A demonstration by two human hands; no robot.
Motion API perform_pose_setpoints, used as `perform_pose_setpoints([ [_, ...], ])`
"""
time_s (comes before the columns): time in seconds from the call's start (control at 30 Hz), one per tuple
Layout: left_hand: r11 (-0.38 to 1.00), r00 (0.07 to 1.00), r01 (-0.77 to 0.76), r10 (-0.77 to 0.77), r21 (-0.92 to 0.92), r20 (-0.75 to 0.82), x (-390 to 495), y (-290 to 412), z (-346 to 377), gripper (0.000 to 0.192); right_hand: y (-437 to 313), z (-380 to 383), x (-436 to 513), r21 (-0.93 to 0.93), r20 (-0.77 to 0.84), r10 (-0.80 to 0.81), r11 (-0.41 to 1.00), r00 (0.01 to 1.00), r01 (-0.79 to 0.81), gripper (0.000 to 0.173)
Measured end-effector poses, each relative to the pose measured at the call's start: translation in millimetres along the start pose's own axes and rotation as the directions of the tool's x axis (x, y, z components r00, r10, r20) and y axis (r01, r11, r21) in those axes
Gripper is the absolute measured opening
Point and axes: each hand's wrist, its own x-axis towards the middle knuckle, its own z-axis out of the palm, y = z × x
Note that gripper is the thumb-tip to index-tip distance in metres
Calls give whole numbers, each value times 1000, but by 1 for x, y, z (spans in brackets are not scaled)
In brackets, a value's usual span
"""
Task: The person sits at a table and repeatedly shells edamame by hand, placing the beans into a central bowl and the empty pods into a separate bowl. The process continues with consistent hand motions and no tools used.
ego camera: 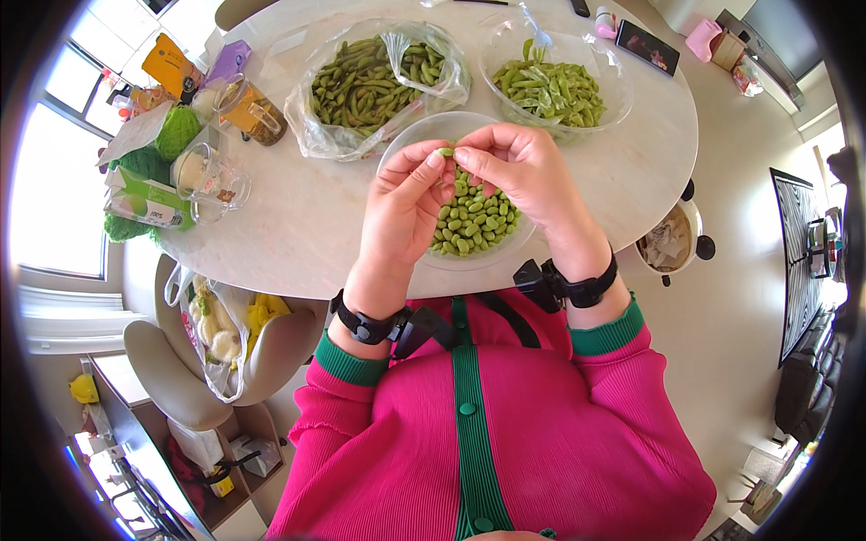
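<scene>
A small green edamame piece (446, 152) is pinched between the fingertips of my left hand (413, 203) and my right hand (517, 169); whether it is a bean or part of a pod, I cannot tell. Both hands are above a translucent bowl (497, 255) holding shelled green beans (473, 220). Behind my left hand, an opened clear plastic bag (308, 135) contains whole edamame pods (365, 88). Beyond my right hand, a clear bowl (622, 101) holds flattened green pods (551, 91), which look like empty shells.
On the marble-look table (298, 237), a lidded glass jug of tea (254, 111), a glass cup (213, 182), green yarn (178, 132) and a green box (145, 203) stand at left. A phone (647, 47) lies at the back right. A chair (183, 379) holds a plastic bag (216, 331).
</scene>
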Motion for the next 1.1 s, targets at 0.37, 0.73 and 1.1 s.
perform_pose_setpoints([
  [0.37, 870, 969, -197, 242, 451, -44, -5, 0, 9, 12, 2, 4, -1, -184, -51, -133, 975, 990, 122, 15],
  [0.73, 1000, 999, 30, -30, 6, 35, 0, 6, 0, 13, -1, 1, -2, -91, -7, -60, 994, 998, 60, 12],
  [1.1, 1000, 1000, 8, -8, 5, 15, 1, 6, 0, 13, -3, 6, -3, -227, -41, -152, 964, 988, 139, 12],
])
